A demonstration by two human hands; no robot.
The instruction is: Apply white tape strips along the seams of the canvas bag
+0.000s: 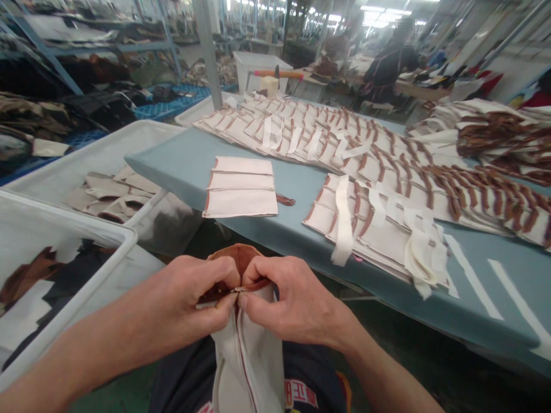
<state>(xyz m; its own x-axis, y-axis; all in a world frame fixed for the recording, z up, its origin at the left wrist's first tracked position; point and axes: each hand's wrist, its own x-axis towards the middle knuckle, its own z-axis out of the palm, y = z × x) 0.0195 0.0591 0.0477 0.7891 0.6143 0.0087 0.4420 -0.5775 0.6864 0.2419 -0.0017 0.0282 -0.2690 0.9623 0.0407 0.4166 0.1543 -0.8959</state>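
Observation:
A cream and brown sewn piece (258,355), with a seam running down its middle, hangs between my hands over my lap. My left hand (206,289) pinches its upper edge at the left of the seam. From the other side, my right hand (279,295) pinches the same edge, thumb against the seam. The two sets of fingertips nearly meet. Behind them a brown inner face (239,252) of the piece shows. What lies right between the fingertips is too small to make out.
A blue-grey table (181,158) ahead carries a flat cream panel stack (241,188), a brown loop (285,199), pieces with white strips (379,229) and long overlapping rows (344,137). White bins (129,226) stand at left. A person (390,66) is in the background.

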